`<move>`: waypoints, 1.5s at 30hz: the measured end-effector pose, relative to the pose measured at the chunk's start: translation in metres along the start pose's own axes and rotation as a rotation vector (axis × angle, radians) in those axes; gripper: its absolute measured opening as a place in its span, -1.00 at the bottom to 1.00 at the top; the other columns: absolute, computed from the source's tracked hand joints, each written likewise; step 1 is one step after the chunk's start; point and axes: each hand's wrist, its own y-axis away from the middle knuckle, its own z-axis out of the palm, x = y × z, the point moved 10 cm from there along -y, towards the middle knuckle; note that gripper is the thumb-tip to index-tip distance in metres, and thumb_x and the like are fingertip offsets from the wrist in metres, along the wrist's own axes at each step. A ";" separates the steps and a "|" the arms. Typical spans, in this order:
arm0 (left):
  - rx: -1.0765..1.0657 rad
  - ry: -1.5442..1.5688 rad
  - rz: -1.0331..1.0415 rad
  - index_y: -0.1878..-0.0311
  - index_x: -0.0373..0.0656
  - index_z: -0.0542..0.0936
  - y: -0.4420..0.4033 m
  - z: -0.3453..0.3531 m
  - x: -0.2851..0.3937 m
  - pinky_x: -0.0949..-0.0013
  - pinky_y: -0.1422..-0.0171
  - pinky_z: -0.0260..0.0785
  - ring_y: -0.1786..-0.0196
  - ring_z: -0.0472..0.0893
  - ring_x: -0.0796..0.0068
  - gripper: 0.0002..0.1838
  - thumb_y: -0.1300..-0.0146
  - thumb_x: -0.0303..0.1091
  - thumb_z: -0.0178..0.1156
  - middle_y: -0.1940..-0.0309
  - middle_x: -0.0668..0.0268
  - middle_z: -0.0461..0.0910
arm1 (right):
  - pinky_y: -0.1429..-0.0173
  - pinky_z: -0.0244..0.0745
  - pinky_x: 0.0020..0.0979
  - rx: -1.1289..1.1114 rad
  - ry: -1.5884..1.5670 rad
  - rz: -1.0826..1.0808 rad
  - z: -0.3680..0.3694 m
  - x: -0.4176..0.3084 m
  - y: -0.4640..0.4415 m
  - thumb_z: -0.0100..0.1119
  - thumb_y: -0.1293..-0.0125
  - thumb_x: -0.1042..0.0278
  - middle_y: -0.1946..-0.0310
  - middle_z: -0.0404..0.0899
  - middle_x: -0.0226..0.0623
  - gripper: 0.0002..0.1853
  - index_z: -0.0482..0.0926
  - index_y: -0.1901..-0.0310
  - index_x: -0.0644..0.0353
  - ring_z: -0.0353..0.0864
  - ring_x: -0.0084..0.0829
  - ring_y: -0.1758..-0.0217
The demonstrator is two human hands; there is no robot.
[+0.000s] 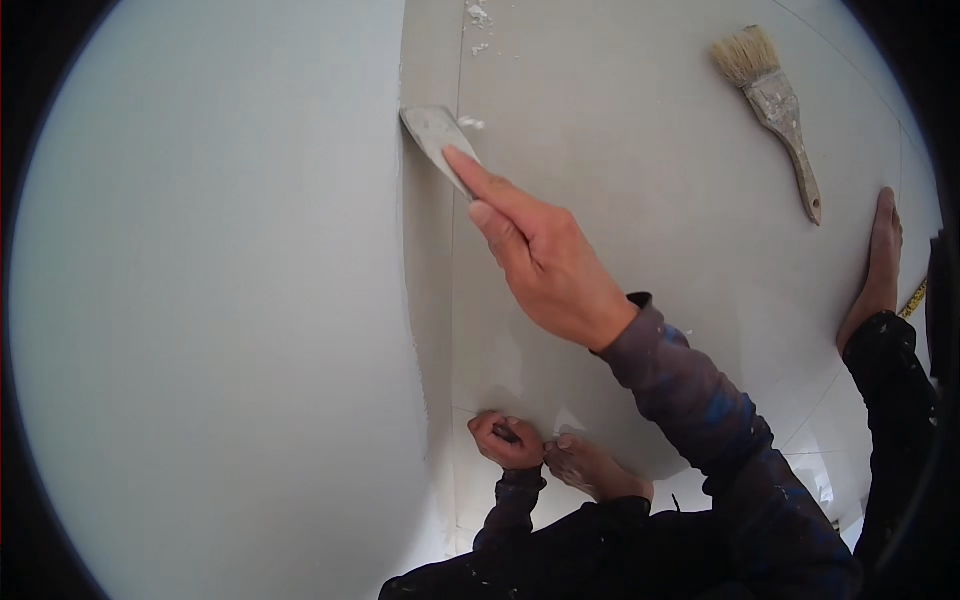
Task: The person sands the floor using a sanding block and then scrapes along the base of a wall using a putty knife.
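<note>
My right hand (550, 255) is closed around a putty knife (432, 130), with the index finger stretched along its blade. The blade's tip meets the lower edge of the white wall (220, 280), just above the grey strip of skirting (430, 250). Lower down, my left hand (505, 440) is curled into a fist beside my bare foot (590, 470). Something dark shows between its fingers, too small to name. The putty knife's handle is hidden inside my right hand.
A bristle brush (780, 110) with a stained wooden handle lies on the tiled floor (620, 110) at upper right. White crumbs (478, 14) dot the floor along the skirting. My other bare foot (880, 260) stands at the far right, near a yellow-and-black strip (913, 298).
</note>
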 end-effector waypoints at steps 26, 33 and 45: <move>0.041 0.009 -0.056 0.08 -0.18 0.45 -0.002 -0.003 0.004 0.27 0.40 0.18 0.36 0.37 0.31 -0.78 -0.23 -0.41 0.16 0.27 0.20 0.40 | -0.11 0.57 -0.13 -0.145 0.002 0.086 0.024 0.011 0.050 -0.02 -0.61 0.40 0.05 0.66 0.11 -0.49 0.33 -0.54 0.01 0.63 0.19 0.07; 0.039 0.006 -0.053 0.08 -0.18 0.45 -0.002 -0.004 0.003 0.29 0.40 0.19 0.35 0.37 0.35 -0.78 -0.23 -0.40 0.17 0.25 0.21 0.41 | -0.22 0.56 -0.14 -0.139 -0.005 0.063 0.020 0.009 0.043 -0.04 -0.62 0.39 -0.15 0.62 0.14 -0.50 0.33 -0.54 0.06 0.63 0.21 -0.12; 0.025 0.037 -0.053 0.07 -0.18 0.44 -0.004 -0.003 0.008 0.39 0.42 0.16 0.43 0.31 0.48 -0.79 -0.24 -0.42 0.16 0.21 0.24 0.38 | -0.30 0.54 -0.15 -0.110 -0.021 0.062 0.010 0.004 0.023 -0.06 -0.62 0.37 -0.24 0.58 0.14 -0.51 0.33 -0.52 0.11 0.60 0.20 -0.20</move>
